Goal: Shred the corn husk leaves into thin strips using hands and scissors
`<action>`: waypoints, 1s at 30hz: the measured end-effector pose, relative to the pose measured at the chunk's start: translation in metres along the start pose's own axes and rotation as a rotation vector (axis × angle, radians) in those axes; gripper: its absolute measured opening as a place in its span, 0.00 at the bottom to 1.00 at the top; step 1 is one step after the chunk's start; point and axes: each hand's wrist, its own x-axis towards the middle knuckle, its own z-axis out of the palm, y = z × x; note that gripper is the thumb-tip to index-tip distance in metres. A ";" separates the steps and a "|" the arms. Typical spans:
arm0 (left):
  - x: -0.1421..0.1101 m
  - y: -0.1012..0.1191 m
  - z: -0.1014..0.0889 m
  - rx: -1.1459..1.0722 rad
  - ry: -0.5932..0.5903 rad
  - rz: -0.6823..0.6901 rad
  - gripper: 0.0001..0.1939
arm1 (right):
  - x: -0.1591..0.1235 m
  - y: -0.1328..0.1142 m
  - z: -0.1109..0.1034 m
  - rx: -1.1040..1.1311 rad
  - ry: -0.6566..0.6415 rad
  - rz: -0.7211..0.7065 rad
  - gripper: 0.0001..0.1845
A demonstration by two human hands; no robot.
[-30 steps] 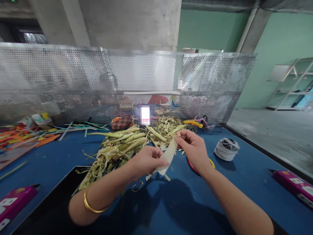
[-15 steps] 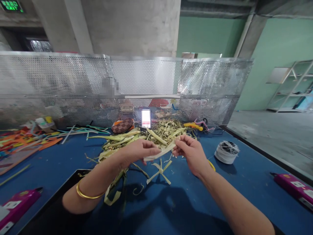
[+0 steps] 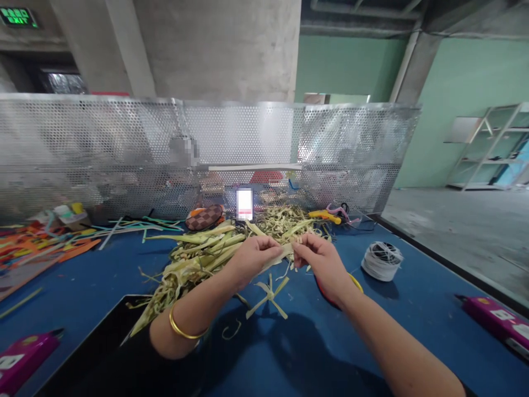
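Observation:
A pale strip of dried corn husk point(image 3: 286, 252) is stretched between my two hands above the blue table. My left hand point(image 3: 255, 257) pinches its left part between thumb and fingers. At the strip's other end, the thumb and fingertips of my right hand point(image 3: 321, 262) are closed on it. Just below, a small star-shaped piece of husk strips point(image 3: 270, 296) lies on the table, its arms spread around a knotted centre. Behind and left of my hands spreads a heap of corn husks point(image 3: 202, 249). Something with a yellow curved edge point(image 3: 356, 283) is partly hidden under my right wrist.
A roll of white twine point(image 3: 381, 262) stands to the right. Magenta devices lie at the right point(image 3: 498, 320) and left point(image 3: 28, 358) edges. A lit phone point(image 3: 244, 203), a checkered pouch point(image 3: 205, 217) and a yellow-handled tool point(image 3: 325, 215) sit before a perforated metal screen point(image 3: 239, 132).
My left hand has slid right along the husk strip, closer to my right hand, and less of the strip shows between them. The view has shifted slightly.

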 end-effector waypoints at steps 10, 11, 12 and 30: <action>-0.004 0.001 0.006 -0.071 0.033 -0.105 0.15 | -0.001 0.006 0.000 0.196 -0.098 0.158 0.15; -0.004 0.001 0.005 -0.067 0.011 -0.120 0.14 | -0.001 0.006 0.000 0.175 -0.106 0.146 0.14; -0.003 0.000 0.004 -0.061 -0.003 -0.125 0.14 | -0.001 0.005 -0.001 0.147 -0.117 0.128 0.14; 0.007 -0.012 -0.007 0.055 0.057 -0.052 0.16 | 0.002 0.013 -0.008 -0.026 -0.195 0.192 0.16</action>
